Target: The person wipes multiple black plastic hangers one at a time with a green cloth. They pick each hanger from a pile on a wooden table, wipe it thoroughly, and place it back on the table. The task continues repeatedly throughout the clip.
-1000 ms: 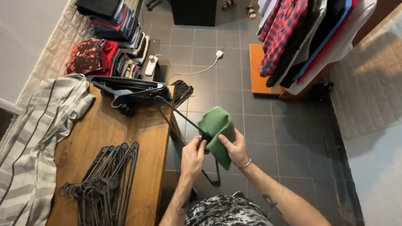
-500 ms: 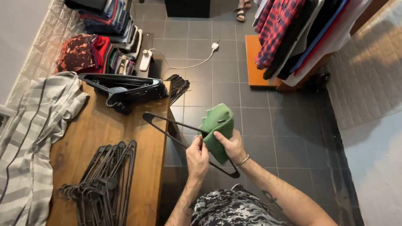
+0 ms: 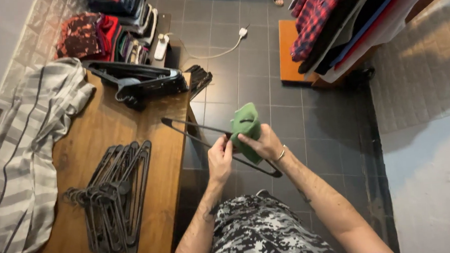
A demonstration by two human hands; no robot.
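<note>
Here the black hanger [image 3: 194, 131] slants from upper-left to lower-right.

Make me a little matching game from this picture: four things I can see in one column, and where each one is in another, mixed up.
Things:
1. green cloth
2. pile of black hangers
3. striped fabric
4. red checked shirt

Places:
A. draped over the far left edge of the wooden table
B. hanging on the rack at upper right
C. held in the right hand
D. lying flat on the table, near side

Pairs: 1-C, 2-D, 3-A, 4-B
</note>
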